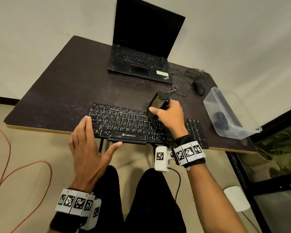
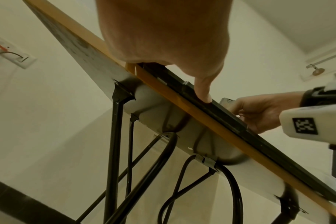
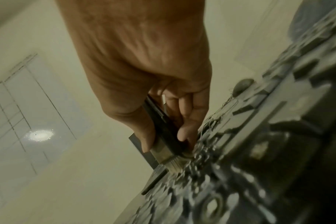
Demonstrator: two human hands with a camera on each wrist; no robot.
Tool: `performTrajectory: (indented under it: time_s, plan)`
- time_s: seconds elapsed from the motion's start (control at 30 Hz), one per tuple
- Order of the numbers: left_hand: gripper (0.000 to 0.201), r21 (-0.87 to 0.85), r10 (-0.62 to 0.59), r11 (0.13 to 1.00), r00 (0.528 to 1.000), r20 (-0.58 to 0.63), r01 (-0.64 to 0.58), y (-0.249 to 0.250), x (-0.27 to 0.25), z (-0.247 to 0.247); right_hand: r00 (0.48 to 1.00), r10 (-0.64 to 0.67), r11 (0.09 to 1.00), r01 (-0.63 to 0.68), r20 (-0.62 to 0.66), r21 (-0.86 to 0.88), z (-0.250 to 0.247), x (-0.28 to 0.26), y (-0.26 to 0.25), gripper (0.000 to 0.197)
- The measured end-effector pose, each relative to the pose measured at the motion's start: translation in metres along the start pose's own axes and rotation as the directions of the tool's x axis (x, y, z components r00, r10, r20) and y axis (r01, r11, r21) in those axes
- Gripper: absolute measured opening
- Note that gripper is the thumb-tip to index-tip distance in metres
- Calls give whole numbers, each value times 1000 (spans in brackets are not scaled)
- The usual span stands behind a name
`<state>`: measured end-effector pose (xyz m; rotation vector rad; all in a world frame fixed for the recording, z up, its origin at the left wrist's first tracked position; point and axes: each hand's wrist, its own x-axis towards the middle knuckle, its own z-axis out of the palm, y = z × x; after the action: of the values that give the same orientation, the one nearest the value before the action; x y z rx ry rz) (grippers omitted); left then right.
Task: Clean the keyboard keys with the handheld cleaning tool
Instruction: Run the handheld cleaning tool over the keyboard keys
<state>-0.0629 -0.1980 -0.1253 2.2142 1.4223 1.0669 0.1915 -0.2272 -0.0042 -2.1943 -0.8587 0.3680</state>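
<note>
A black keyboard (image 1: 129, 125) lies at the front edge of the dark table (image 1: 60, 91), its front overhanging slightly. My right hand (image 1: 168, 115) grips a black handheld brush tool (image 1: 158, 104) over the upper right of the main key block. In the right wrist view the hand (image 3: 159, 91) holds the tool (image 3: 163, 125) with its pale bristles (image 3: 175, 165) touching the keys (image 3: 240, 174). My left hand (image 1: 89, 143) lies with straight fingers on the keyboard's left end. Its thumb (image 2: 205, 94) presses on the keyboard's front edge (image 2: 232, 119).
An open black laptop (image 1: 141, 52) stands at the back. A wired mouse (image 1: 200, 87) and a coiled cable (image 1: 173, 90) lie right of it. A clear plastic container (image 1: 228, 115) sits at the right edge. An orange cable (image 1: 7, 165) runs over the floor at left.
</note>
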Motion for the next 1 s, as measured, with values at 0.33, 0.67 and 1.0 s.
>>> performTrajectory:
  time_s: [0.33,0.67,1.0]
  plan:
    - [117,12,15,1000,1000,-24,-15,-2,-2,1,1000,19,999,-19,-17,33,6,0,1,32]
    - [119,-8,4,1000,1000,-30,-5,-1,-3,1,999,-33,999,32,34,39,15,-3,-2,26]
    - [119,3,5,1000,1000,-25,-5,-2,-2,2,997,-45,999,43,69,30,11,7,2,25]
